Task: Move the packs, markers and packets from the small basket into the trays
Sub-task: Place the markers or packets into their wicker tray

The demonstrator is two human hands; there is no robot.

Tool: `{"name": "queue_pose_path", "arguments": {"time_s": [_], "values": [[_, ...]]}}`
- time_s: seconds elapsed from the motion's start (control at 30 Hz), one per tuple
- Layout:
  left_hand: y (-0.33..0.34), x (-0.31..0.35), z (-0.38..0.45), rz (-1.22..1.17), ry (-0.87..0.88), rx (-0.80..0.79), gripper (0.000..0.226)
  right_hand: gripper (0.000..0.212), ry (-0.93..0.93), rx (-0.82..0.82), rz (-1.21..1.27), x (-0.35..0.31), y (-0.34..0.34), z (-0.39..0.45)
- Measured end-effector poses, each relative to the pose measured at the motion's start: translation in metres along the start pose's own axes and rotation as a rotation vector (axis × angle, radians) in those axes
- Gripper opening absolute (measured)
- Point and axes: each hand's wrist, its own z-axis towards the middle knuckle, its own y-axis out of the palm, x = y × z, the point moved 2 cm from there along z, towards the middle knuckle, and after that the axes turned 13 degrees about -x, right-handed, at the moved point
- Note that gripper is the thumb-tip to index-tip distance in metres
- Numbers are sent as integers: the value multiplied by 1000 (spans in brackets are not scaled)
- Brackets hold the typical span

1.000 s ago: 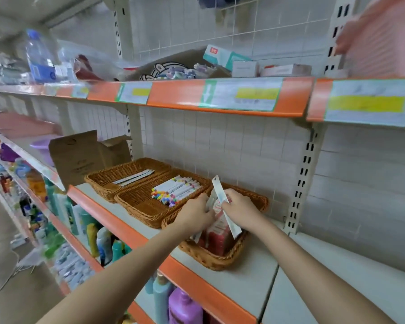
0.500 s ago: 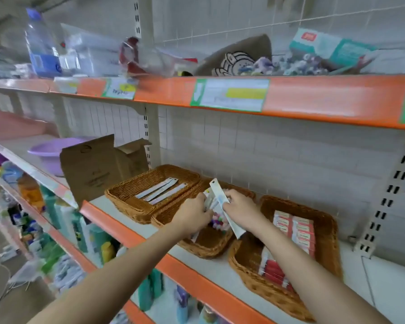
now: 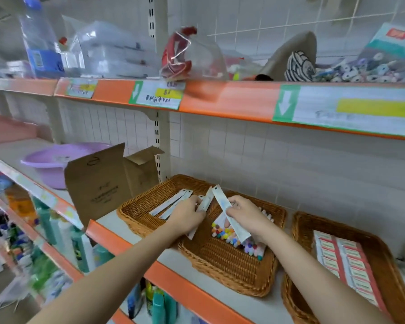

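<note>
Shelving: your white metal shelf with the orange front edge (image 3: 173, 280) runs from 9 o'clock down to 5 o'clock; a second orange-edged shelf (image 3: 220, 99) crosses above at 12 o'clock with green-arrow price labels.
Right tray: the brown woven wicker tray at 4 o'clock (image 3: 299, 239) holds rows of flat red-and-white packs (image 3: 346, 265).
Middle tray: the brown wicker tray at centre (image 3: 220, 265) sits under both your hands; white markers with coloured caps (image 3: 229, 235) lie in its far half.
Left tray: the brown wicker tray at 10 o'clock of centre (image 3: 136, 206) touches the middle one and holds long flat white packets (image 3: 171, 203) lying side by side.
Cardboard: a brown open cardboard box (image 3: 98, 183) stands just beside the left tray, at 9 o'clock of it.
Basin: a lilac plastic basin (image 3: 52, 164) sits beyond the box, further toward 9 o'clock.
Left hand: your left hand (image 3: 187, 216) grips a few narrow white packets (image 3: 205, 203), fingers curled round them, over the border of the left and middle trays.
Right hand: your right hand (image 3: 248, 218) pinches one long white strip packet (image 3: 229, 216), tilted from 11 to 5 o'clock above the markers.
</note>
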Motion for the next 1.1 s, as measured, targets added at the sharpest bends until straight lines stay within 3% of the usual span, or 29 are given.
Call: {"name": "queue_pose_path", "arguments": {"time_s": [0.27, 0.57, 0.8, 0.93, 1.03, 1.1], "values": [[-23, -28, 26, 43, -31, 12, 25, 29, -13, -40, 47, -17, 13, 46], [-61, -85, 71, 125, -64, -3, 20, 44, 56, 46, -171, -32, 30, 96], [-68, -107, 104, 180, 49, -226, 9, 33, 231, 52, -291, -54, 50, 135], [-65, -119, 122, 175, 127, -309, 6, 12, 390, 52, -350, -64, 68, 149], [-58, -126, 127, 169, 177, -334, 37, 7, 508, 58, -403, -68, 83, 155], [-55, -129, 129, 170, 219, -351, 43, 17, 581, 68, -453, -68, 89, 161]]}}
